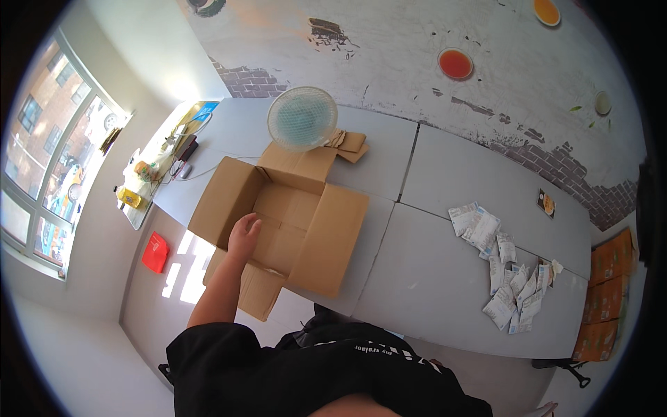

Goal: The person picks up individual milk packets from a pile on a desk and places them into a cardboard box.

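Observation:
A large open cardboard box (285, 233) stands on the grey table with its flaps folded outward. My left hand (243, 238) is over the box's near left side, its fingers loosely bent, with no object visible in it. Whether the hand touches the cardboard I cannot tell. My right hand is not in view. To the right on the table lies a loose heap of white printed packets (511, 278), several of them overlapping.
Behind the box stands a round fan (302, 118) with a mesh guard, beside folded cardboard pieces (352, 144). Cables and a yellow-labelled bottle (128, 197) are at the left by the window. A red bag (155, 252) lies below it; orange cartons (606, 299) are stacked far right.

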Tool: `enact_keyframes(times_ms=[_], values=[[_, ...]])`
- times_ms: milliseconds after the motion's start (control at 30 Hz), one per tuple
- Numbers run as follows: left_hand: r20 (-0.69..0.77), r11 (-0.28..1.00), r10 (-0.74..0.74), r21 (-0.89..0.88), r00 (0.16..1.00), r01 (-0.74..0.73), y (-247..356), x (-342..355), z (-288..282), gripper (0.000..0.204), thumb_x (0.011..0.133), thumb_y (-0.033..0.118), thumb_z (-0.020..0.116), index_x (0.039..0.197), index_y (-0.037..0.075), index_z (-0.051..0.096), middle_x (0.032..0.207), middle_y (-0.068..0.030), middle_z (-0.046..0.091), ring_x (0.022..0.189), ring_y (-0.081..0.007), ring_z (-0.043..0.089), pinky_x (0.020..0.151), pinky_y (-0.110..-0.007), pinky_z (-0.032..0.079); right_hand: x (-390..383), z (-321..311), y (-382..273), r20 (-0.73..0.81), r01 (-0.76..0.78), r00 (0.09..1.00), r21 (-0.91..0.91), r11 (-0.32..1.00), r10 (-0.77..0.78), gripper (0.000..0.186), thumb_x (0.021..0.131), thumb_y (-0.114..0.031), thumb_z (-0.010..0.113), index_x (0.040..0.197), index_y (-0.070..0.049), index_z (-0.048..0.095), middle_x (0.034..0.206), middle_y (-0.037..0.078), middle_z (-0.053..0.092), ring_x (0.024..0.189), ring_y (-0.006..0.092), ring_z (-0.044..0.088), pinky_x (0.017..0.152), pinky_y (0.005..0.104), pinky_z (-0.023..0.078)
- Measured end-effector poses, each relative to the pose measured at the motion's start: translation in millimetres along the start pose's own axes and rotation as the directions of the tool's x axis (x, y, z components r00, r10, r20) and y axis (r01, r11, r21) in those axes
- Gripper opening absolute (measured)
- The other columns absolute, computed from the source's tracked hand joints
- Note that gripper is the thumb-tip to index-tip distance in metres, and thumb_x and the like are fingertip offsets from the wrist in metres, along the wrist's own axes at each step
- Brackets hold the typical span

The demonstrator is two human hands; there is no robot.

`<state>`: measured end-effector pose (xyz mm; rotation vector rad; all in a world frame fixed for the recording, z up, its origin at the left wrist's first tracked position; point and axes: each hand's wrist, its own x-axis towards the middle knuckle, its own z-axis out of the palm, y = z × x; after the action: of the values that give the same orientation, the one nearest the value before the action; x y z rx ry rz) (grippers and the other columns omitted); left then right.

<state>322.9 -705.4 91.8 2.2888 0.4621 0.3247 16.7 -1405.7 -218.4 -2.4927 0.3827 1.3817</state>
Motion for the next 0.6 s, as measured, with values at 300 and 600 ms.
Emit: enact_keyframes(times_ms=[300, 600], values=[[0.017, 0.99, -0.127, -0.061, 0.992, 0.128, 111.5, 89.9, 28.3, 0.062, 0.087, 0.039, 0.067, 0.133, 0.0, 0.051, 0.13, -0.0165, 0.057, 0.122, -0.0255, 0.054, 0.101, -0.036, 0.043, -31.8, -60.0, -74.5, -0.125, 0.267, 0.961, 0.174, 0.948, -0.248, 0.027, 0.079, -0.029, 0.06, 0.095, -0.007, 0.067, 0.081, 0.018, 0.066, 0.085, 0.0352, 0.066, 0.076, 0.0451, 0.053], [-0.108, 0.995, -0.092, -0.048, 0.99, 0.087, 125.2, 186.8, 60.0, 0.1, 0.076, 0.05, 0.074, 0.147, -0.003, 0.027, 0.149, -0.0241, 0.031, 0.134, -0.0335, 0.04, 0.109, -0.041, 0.037, -42.9, -76.6, -108.7, -0.109, 0.147, 0.986, 0.223, 0.964, -0.125, 0.028, 0.08, -0.03, 0.06, 0.095, -0.007, 0.067, 0.083, 0.018, 0.066, 0.086, 0.0357, 0.066, 0.077, 0.0454, 0.052]])
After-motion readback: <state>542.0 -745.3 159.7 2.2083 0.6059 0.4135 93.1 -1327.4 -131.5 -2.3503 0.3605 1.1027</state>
